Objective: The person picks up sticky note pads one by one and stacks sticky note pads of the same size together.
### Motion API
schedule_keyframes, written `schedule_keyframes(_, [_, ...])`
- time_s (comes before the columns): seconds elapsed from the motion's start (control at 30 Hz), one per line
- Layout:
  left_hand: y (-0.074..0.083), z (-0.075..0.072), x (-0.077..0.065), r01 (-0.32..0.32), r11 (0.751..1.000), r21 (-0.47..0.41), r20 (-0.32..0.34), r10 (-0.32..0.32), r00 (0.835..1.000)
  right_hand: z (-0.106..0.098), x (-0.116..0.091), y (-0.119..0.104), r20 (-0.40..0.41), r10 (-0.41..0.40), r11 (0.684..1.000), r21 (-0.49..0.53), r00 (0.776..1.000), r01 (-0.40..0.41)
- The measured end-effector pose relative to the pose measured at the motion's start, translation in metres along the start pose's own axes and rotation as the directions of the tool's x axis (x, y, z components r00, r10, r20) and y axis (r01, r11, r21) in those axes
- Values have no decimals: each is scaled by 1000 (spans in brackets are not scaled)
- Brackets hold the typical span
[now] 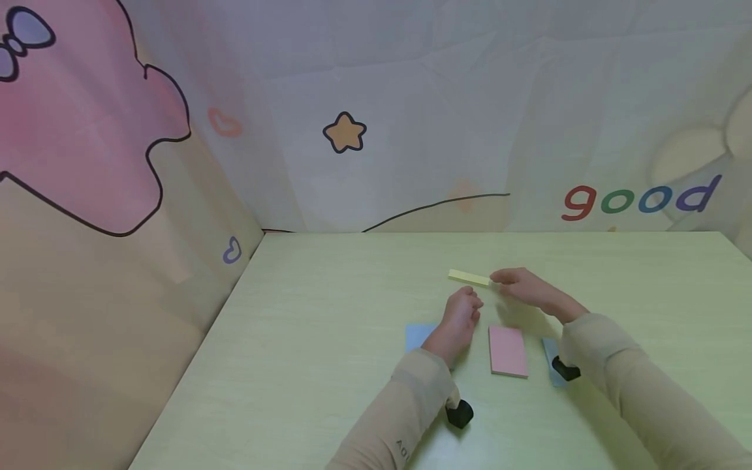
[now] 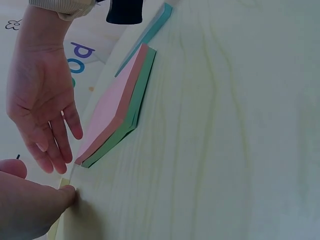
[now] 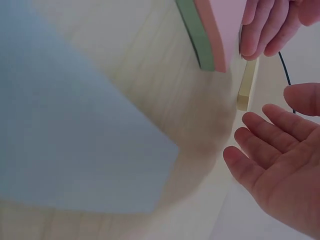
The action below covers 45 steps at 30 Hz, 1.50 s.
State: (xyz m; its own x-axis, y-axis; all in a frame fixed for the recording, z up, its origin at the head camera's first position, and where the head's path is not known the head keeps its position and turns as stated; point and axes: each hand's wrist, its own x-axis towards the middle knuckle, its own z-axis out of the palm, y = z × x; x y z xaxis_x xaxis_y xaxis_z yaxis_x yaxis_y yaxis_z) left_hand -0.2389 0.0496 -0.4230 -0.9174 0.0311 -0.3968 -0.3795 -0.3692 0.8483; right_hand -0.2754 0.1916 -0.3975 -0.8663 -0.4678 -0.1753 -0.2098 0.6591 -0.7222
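A narrow yellow sticky-note pad [image 1: 469,278] lies across the table ahead of both hands. My right hand [image 1: 527,288] hovers at its right end, palm turned inward and fingers extended, holding nothing. Just nearer than the yellow pad is my left hand [image 1: 457,320], its fingers loosely bent and no object in its grasp. Between the forearms sits a pink sticky-note pad [image 1: 508,351], stacked on a green pad [image 2: 111,144] that shows in the left wrist view. A blue pad [image 1: 417,335] is partly hidden behind the left wrist.
Another blue pad [image 1: 552,361] lies under the right sleeve, partly covered by the black wrist camera [image 1: 566,368]. The pale wooden table [image 1: 317,307] ends at a printed cloth backdrop [image 1: 411,130] with a star and the word "good".
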Motion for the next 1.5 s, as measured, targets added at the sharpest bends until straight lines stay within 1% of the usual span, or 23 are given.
schedule_keyframes(0.3, [-1,-2,7,16,999,-40,47,-14,999,3,5,-1,-19,6,1000,-7,1000,-7])
schedule_keyframes(0.43, [-2,-2,10,24,998,-54,52,-21,998,4,7,-1,-11,4,1000,-2,1000,-4])
schedule_keyframes(0.63, [-2,-1,14,11,998,-64,61,-7,998,6,11,1,-9,5,1000,-5,1000,-5])
schedule_keyframes(0.83, [-2,-2,16,11,998,-55,70,-7,998,5,12,3,-13,10,1000,-2,1000,-10])
schedule_keyframes(1.03, [-2,-3,16,16,998,-58,83,-11,996,6,10,4,-13,-9,1000,9,1000,9])
schedule_keyframes(1.27, [-2,-3,18,25,998,-58,88,-20,996,7,7,2,3,-15,1000,22,1000,15])
schedule_keyframes(1.5, [-3,-5,18,32,999,-38,93,-28,995,6,5,-1,19,-8,1000,6,1000,8])
